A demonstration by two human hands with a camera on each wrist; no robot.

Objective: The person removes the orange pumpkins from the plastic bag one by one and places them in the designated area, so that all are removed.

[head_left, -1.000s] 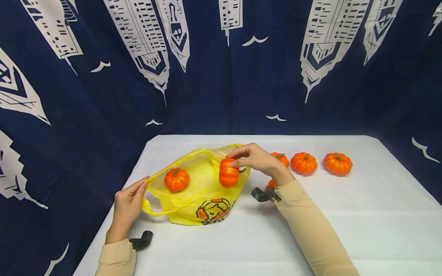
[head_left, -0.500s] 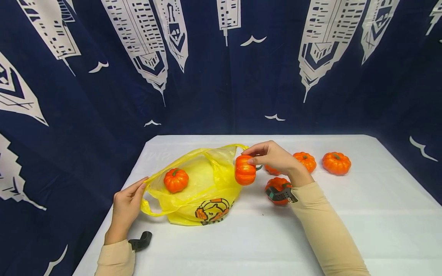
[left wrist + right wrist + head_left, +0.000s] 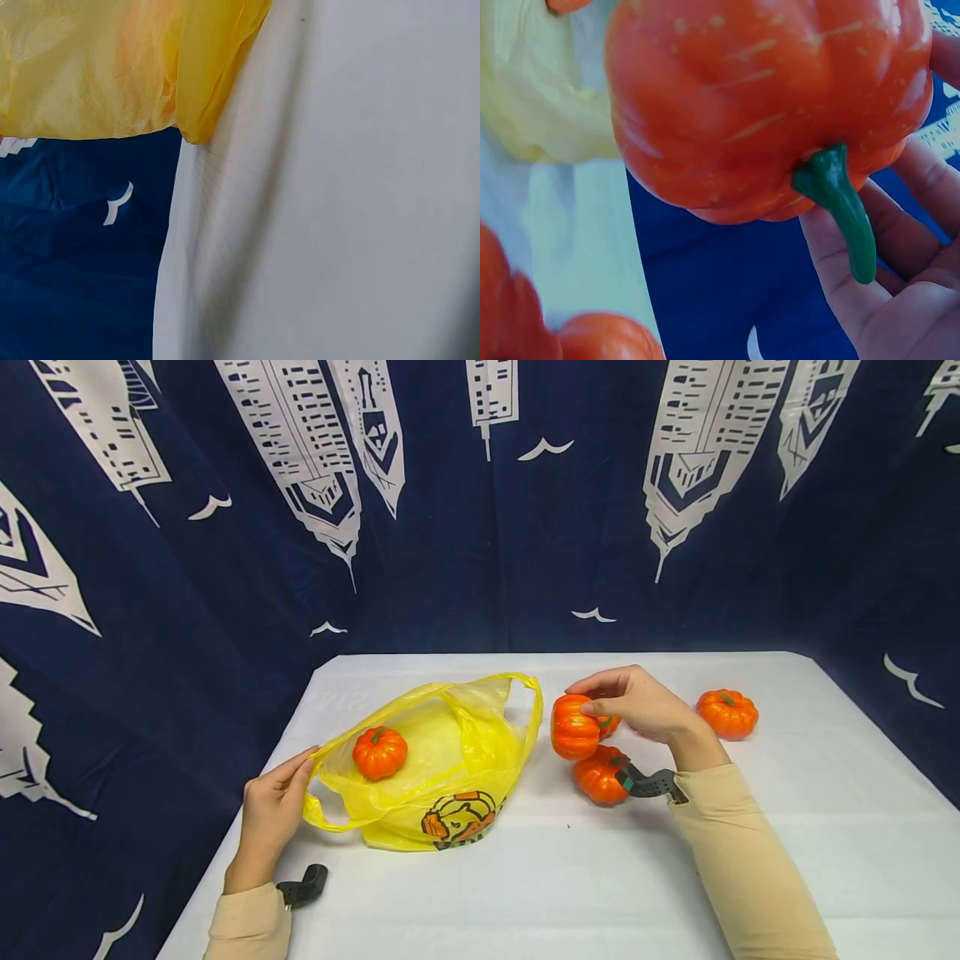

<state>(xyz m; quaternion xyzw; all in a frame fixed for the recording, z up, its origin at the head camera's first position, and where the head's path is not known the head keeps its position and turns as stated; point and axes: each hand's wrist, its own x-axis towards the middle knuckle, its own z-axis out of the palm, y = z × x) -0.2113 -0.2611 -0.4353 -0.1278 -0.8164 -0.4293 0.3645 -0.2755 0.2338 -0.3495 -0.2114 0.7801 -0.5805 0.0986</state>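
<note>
My left hand (image 3: 273, 810) pinches the left rim of a yellow plastic bag (image 3: 450, 760), holding its mouth wide. Through that mouth an orange toy pumpkin (image 3: 380, 753) shows at the left side; in the left wrist view, the bag's yellow film (image 3: 82, 75) fills the upper left corner. To the right of the bag, my right hand (image 3: 637, 706) grips another pumpkin (image 3: 575, 727) between thumb and fingers, tipped on its side. Its green stem (image 3: 836, 210) points toward the palm in the right wrist view.
Below the held pumpkin lies one more pumpkin (image 3: 602, 774). Another pumpkin (image 3: 609, 725) is mostly hidden behind the held one. Farther right sits a pumpkin (image 3: 727, 714) on the white tabletop (image 3: 525, 902). A dark blue curtain (image 3: 450, 568) hangs behind the table.
My right hand has carried its pumpkin rightward, from over the bag to beside it, above the other pumpkins. The bag's right handle now stands in view. My left hand keeps its hold.
</note>
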